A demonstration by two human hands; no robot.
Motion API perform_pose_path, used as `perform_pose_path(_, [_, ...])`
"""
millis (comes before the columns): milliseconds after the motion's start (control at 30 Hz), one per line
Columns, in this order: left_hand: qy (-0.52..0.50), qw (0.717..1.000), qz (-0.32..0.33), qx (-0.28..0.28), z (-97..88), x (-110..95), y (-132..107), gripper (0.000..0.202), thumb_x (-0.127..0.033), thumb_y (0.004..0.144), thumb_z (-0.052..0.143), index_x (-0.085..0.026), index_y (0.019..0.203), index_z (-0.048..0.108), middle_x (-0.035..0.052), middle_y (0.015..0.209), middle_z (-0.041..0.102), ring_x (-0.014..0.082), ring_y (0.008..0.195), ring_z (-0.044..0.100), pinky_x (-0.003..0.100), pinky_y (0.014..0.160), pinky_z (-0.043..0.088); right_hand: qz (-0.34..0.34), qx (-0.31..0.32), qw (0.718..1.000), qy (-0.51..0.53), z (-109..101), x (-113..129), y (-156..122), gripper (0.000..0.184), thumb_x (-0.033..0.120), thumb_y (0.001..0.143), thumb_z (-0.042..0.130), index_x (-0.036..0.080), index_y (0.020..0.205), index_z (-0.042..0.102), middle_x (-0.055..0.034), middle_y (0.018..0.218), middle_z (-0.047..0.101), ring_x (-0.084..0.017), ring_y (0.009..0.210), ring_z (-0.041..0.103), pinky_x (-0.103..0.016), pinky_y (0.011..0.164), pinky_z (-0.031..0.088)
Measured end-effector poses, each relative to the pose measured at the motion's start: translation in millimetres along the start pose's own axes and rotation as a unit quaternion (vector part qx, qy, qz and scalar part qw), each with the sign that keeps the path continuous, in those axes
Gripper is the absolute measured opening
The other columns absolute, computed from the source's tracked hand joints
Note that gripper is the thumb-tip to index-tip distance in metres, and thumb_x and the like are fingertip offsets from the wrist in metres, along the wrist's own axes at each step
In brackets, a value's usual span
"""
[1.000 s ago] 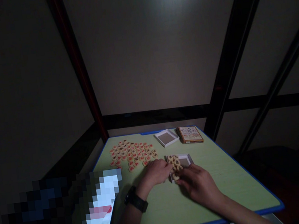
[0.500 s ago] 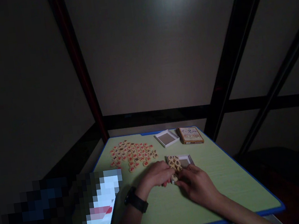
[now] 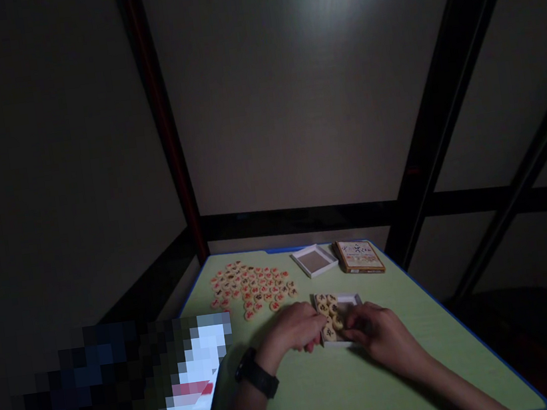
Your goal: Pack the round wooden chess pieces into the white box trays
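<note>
A shallow white box (image 3: pixel 358 299) stands on the table, with several round Chinese chess pieces (image 3: pixel 329 332) with dark characters along its left side. My left hand (image 3: pixel 297 326), a black watch on its wrist, is closed at the box's left wall. Its forefinger reaches over the wall to the pieces, and the other fingers curl outside. My right hand (image 3: pixel 383 331) is over the box's right side, its fingers drawn together beside the pieces. What lies between those fingertips, if anything, is hidden. Left of the box, many loose Chinese chess pieces (image 3: pixel 258 296), mostly red-lettered, lie spread out.
Another white tray-like box part (image 3: pixel 314 260) lies at the back of the green table (image 3: pixel 324 400). Beside it is a printed box (image 3: pixel 361 256). A lit screen (image 3: pixel 199 369), partly pixelated, is at the left. Blue edging (image 3: pixel 471 331) borders the table.
The whole view has shifted slightly, moving the scene right and down. My right fingers have drawn back rightward from the near-left piece, so more of the box's inside shows. My left hand stays beside the box.
</note>
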State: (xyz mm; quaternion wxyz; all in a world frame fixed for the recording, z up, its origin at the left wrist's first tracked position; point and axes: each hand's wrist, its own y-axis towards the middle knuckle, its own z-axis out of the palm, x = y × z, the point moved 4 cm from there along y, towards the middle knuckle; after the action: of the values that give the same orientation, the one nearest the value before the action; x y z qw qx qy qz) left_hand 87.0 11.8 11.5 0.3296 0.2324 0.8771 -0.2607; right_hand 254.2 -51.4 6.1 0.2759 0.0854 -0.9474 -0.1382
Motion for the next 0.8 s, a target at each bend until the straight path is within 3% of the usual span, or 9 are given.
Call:
perform_pose_path(367, [0.006,1.000,-0.002,0.020,-0.8,-1,-1,0.035,-0.033,0.080,0.038,-0.016,0.056,0.056,-0.0013,0.046,0.051,0.0113,0.040,0.047,0.023,0.045,0.037,0.054,0.027,0.998,-0.024,1,-5,2,0.010,0.028,0.078,0.064,0.020,0.076,0.067,-0.0049,0.078,0.067,-0.020,0.071,0.062,-0.030,0.067,0.044])
perform_pose_path(633, [0.013,0.999,-0.010,0.029,-0.4,-1,-2,0.033,-0.032,0.080,0.037,-0.017,0.056,0.054,-0.0013,0.047,0.051,0.0113,0.041,0.048,0.023,0.047,0.039,0.052,0.036,0.997,-0.039,-2,-1,2,0.011,0.028,0.080,0.061,0.019,0.078,0.067,-0.0052,0.078,0.068,-0.020,0.072,0.061,-0.029,0.067,0.042])
perform_pose_path(800, [0.083,0.996,0.013,-0.006,-1.8,-5,-2,0.038,-0.028,0.083,0.034,-0.017,0.054,0.055,-0.0009,0.045,0.049,0.0127,0.048,0.052,0.025,0.059,0.043,0.021,0.002,0.995,-0.099,-10,23,46,0.018,0.028,0.084,0.055,0.018,0.083,0.070,-0.0067,0.078,0.071,-0.020,0.073,0.062,-0.027,0.064,0.039])
